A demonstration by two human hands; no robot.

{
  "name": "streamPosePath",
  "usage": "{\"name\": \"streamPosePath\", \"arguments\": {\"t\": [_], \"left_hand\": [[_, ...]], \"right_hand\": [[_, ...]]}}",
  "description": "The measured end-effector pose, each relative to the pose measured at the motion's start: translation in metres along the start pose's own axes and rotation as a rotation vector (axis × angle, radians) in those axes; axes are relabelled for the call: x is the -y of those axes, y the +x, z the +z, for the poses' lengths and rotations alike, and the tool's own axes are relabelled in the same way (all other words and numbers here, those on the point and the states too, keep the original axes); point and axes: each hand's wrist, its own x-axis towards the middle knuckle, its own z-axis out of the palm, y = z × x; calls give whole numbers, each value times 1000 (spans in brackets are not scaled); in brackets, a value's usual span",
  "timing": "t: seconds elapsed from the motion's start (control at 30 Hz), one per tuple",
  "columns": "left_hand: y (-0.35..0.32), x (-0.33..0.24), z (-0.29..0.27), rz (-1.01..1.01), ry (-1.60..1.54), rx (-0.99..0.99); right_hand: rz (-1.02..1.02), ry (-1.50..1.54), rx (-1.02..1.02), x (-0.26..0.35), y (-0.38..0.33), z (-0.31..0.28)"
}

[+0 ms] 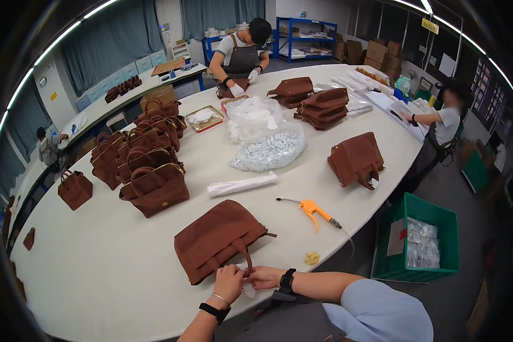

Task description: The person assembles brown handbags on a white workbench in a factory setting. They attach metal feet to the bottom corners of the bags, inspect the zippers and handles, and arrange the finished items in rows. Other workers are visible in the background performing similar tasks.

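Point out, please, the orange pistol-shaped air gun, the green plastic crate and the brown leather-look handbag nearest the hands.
Orange air gun (pixel 313 209): head view, body.
Green plastic crate (pixel 449 242): head view, right wall.
Brown leather-look handbag (pixel 212 235): head view, side panel.

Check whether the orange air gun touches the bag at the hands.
Apart: the head view shows white tabletop between the orange air gun and the brown bag.

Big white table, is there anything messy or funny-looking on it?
Yes, a little: a crumpled yellowish clump lies loose on the table, by the orange air gun. It looks like a stray scrap, though I can't tell what it is. The nearest brown bag lies on its side, unlike the upright bags at left.
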Motion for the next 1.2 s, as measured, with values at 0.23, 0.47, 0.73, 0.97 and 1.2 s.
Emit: {"name": "streamPosePath", "arguments": {"t": [0.23,0.47,0.73,0.97,1.2], "left_hand": [[-1,-2,5,-42,-107,-29],[-16,-2,41,-77,-151,11],[-23,4,34,-49,-252,-35],[-26,0,43,-216,-134,-234],[-21,5,35,-299,-143,-162]], "right_hand": [[-174,-216,-83,-13,7,5],[-21,-255,-224,-23,-41,11],[-648,-1149,-238,-28,-49,22],[-550,-713,-350,-16,-28,35],[-472,-683,-435,-13,-18,36]]}}
